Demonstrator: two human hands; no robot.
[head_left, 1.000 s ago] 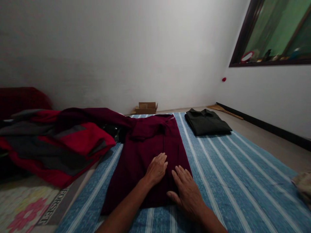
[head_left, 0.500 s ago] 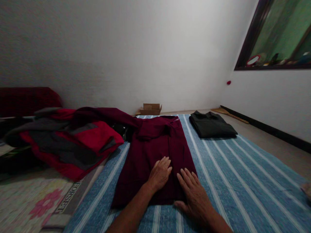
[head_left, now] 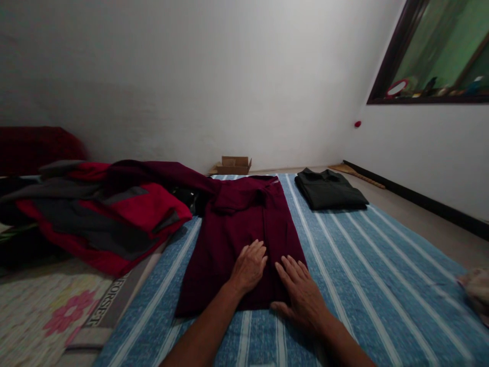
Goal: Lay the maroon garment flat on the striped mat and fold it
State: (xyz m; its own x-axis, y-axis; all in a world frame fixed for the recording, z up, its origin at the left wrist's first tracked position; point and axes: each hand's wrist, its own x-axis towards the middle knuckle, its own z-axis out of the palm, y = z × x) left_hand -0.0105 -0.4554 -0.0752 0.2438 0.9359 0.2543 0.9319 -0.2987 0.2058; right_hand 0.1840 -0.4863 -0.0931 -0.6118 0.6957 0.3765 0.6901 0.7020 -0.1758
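Pressing both palms flat, I have my left hand (head_left: 249, 266) and my right hand (head_left: 300, 294) spread wide, fingers open and gripping nothing, on the maroon shirt (head_left: 244, 239). It lies lengthwise down the middle of the blue striped mat (head_left: 382, 285), hem toward the near edge, collar toward the far edge. My hands sit side by side on its lower half, the right one at the hem, probably because flat pressure there keeps the soft cloth smooth and its long narrow shape squared. The fabric looks matte and thin, with a straight crease running up its centre. The mat is coarser, woven, with pale stripes. At the far right corner rests a dark folded shirt (head_left: 330, 190), a neat rectangle. Off the left edge slumps a red and grey garment heap (head_left: 103, 214), loose and rumpled. A small cardboard box (head_left: 234, 165) stands by the wall.
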